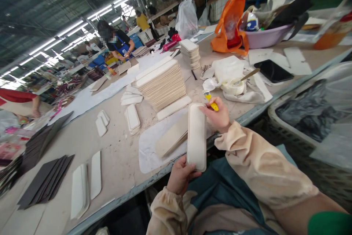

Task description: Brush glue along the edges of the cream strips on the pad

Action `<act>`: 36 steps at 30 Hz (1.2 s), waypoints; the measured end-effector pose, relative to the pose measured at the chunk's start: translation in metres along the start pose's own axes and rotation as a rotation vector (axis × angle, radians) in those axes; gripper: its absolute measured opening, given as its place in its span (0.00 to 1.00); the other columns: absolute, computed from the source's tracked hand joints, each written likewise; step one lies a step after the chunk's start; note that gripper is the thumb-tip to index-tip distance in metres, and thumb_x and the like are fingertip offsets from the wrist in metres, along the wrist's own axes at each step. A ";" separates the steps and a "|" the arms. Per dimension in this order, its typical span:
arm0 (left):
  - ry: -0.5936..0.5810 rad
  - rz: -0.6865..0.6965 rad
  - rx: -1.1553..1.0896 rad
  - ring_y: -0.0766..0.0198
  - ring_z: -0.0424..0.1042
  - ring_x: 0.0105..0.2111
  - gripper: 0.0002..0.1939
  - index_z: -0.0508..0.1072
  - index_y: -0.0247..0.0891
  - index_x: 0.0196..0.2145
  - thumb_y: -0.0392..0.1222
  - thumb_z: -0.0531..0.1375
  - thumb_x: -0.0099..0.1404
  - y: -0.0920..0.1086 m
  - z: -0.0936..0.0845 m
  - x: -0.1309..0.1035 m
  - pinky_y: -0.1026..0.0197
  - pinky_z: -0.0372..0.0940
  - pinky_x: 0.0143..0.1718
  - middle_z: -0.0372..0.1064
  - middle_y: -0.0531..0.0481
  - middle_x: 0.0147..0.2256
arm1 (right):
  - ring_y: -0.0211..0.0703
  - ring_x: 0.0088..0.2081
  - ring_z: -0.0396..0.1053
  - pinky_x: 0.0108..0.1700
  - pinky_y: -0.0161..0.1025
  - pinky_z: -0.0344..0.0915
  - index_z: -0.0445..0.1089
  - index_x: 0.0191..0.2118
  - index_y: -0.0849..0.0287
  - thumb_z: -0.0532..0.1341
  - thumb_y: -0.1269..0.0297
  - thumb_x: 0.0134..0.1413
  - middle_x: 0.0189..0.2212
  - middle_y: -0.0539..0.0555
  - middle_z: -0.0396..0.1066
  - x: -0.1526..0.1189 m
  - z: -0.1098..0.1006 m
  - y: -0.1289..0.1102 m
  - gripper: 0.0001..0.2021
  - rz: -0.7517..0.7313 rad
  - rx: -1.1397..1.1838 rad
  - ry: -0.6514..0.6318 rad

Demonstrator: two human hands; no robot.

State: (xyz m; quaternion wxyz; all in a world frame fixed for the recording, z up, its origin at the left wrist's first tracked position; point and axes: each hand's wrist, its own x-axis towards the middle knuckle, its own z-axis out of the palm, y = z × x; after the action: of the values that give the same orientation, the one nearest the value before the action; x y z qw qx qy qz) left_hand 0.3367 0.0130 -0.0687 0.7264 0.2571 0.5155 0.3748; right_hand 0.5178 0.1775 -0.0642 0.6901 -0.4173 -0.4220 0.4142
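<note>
A long cream panel (197,136) with rounded corners is held upright over the table's front edge. My left hand (180,174) grips its lower end, thumb on the face. At its upper right corner my right hand (219,114) is closed around a small yellow-handled tool (212,104), its fingers also touching the panel. The kind of tool is unclear. Behind the panel, beige pieces (172,136) lie on a white sheet (145,154). A tall stack of cream panels (165,88) stands just beyond, with one loose panel (174,107) at its foot.
Smaller cream pieces (132,117), long cream strips (79,191) and dark sheets (46,180) lie leftward. To the right are white cloth (233,77), a black phone (271,70), an orange bag (231,26) and a purple basin (266,37). A co-worker (118,40) stands across the table.
</note>
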 end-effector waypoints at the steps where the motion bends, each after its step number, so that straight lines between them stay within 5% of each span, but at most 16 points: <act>1: 0.020 0.010 0.012 0.61 0.74 0.33 0.27 0.72 0.31 0.46 0.45 0.69 0.50 -0.001 0.000 0.000 0.67 0.69 0.29 0.74 0.43 0.38 | 0.32 0.24 0.58 0.29 0.33 0.57 0.56 0.31 0.54 0.68 0.64 0.38 0.22 0.42 0.59 0.000 0.000 -0.001 0.19 -0.004 0.001 0.002; 14: 0.106 0.066 0.070 0.62 0.73 0.29 0.26 0.73 0.31 0.46 0.46 0.68 0.50 -0.004 -0.015 -0.012 0.68 0.67 0.24 0.75 0.43 0.35 | 0.34 0.27 0.64 0.32 0.34 0.63 0.57 0.32 0.54 0.70 0.61 0.37 0.26 0.44 0.65 -0.006 0.001 0.005 0.20 -0.001 0.008 -0.055; 26: 0.182 0.131 0.042 0.61 0.73 0.29 0.25 0.73 0.32 0.42 0.48 0.69 0.48 -0.030 -0.030 -0.036 0.67 0.66 0.24 0.74 0.43 0.34 | 0.35 0.28 0.65 0.30 0.35 0.64 0.58 0.33 0.54 0.70 0.61 0.40 0.28 0.46 0.68 -0.033 0.014 -0.002 0.19 0.012 0.030 -0.167; 36: 0.036 0.197 -0.011 0.63 0.71 0.31 0.25 0.75 0.31 0.39 0.45 0.71 0.45 -0.033 -0.035 -0.047 0.64 0.65 0.34 0.75 0.44 0.33 | 0.35 0.27 0.66 0.29 0.35 0.66 0.59 0.32 0.53 0.70 0.60 0.41 0.28 0.46 0.70 -0.061 0.028 -0.021 0.18 0.022 0.045 -0.275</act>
State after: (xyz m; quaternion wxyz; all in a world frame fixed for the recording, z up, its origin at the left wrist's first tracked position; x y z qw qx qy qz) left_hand 0.3045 -0.0450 -0.0797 0.6781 0.2959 0.4986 0.4517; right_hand 0.4782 0.1206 -0.0516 0.6304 -0.3455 -0.4984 0.4845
